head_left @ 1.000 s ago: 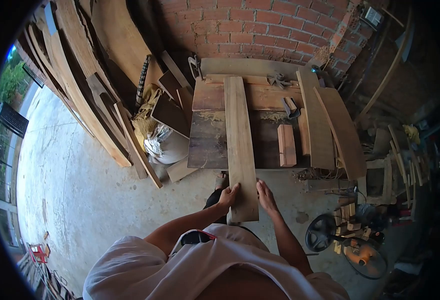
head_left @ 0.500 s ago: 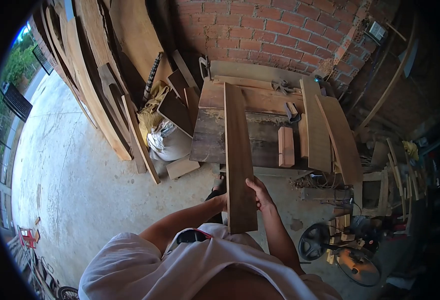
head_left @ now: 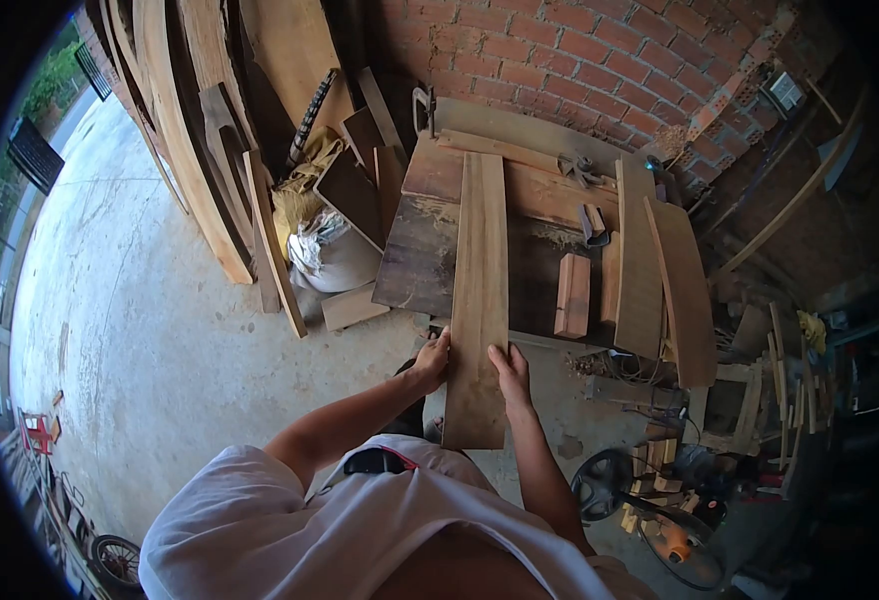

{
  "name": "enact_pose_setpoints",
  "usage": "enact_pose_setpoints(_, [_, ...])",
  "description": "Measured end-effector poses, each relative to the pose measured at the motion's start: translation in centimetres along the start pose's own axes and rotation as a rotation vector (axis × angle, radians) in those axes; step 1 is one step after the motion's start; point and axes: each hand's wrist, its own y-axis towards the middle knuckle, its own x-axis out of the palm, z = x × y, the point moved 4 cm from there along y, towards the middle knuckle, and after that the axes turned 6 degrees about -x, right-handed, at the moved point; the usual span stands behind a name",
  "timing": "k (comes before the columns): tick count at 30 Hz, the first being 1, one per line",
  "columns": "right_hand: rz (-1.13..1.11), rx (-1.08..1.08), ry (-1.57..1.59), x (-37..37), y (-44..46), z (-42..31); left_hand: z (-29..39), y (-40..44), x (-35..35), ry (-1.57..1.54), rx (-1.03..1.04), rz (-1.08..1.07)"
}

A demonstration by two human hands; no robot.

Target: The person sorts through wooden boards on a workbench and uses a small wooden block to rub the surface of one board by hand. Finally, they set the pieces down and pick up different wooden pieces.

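A long wooden board (head_left: 480, 290) reaches from in front of my waist out over the workbench (head_left: 415, 265). My left hand (head_left: 434, 362) grips its left edge, and my right hand (head_left: 511, 374) grips the right edge at about the same height, thumb on the upper face. Both hands are closed on the plank; the fingers underneath are hidden. Beyond it, a reddish wooden block (head_left: 573, 295) lies on the bench, with a hand plane (head_left: 594, 225) just behind. Whether the board's far end touches the bench, I cannot tell.
Tall planks (head_left: 195, 130) lean at the left beside a white sack (head_left: 335, 255). More boards (head_left: 682, 290) lie at the bench's right end. A fan (head_left: 600, 485) and wood offcuts (head_left: 665, 465) stand on the floor at right. A brick wall (head_left: 560, 60) rises behind.
The board has turned from tilted on its edge to showing its broad face upward. My left hand, partly hidden behind it before, now shows at its left edge.
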Motion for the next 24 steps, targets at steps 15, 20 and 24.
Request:
enact_pose_setpoints(15, [0.230, -0.010, -0.493, 3.6, 0.3, 0.1, 4.7, -3.3, -0.9, 0.409, 0.064, 0.172])
enact_pose_setpoints(20, [0.217, -0.067, -0.534, 2.9, 0.3, 1.2, 4.9, -4.5, 0.2, 0.499, 0.026, 0.248])
enact_pose_setpoints(24, [0.170, -0.121, -0.562, 3.2, 0.2, 1.3, 4.2, -2.6, -1.0, 0.629, 0.211, 0.278])
